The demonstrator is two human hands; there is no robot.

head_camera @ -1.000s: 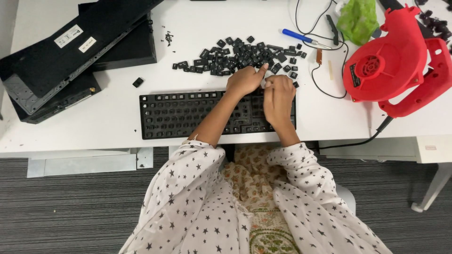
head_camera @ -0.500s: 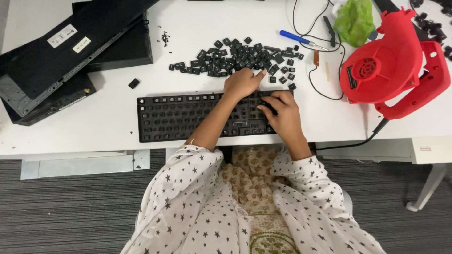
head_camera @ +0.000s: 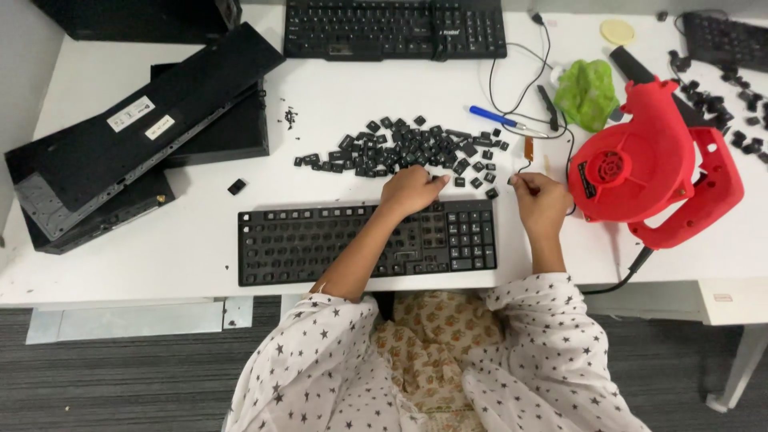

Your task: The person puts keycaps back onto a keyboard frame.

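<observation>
Two starred sleeves reach up over the white worktop (head_camera: 200, 240). Nearest lies the stripped black keyboard (head_camera: 320, 244), most keys gone. The left hand (head_camera: 412, 190) rests on its top edge, fingers curled loosely at the loose keycaps (head_camera: 400, 148) heaped just beyond; whether they grip one I cannot tell. The right hand (head_camera: 542, 202), beside the red blower (head_camera: 648, 172), pinches something tiny. Farther off sits an intact keyboard (head_camera: 396, 28).
</observation>
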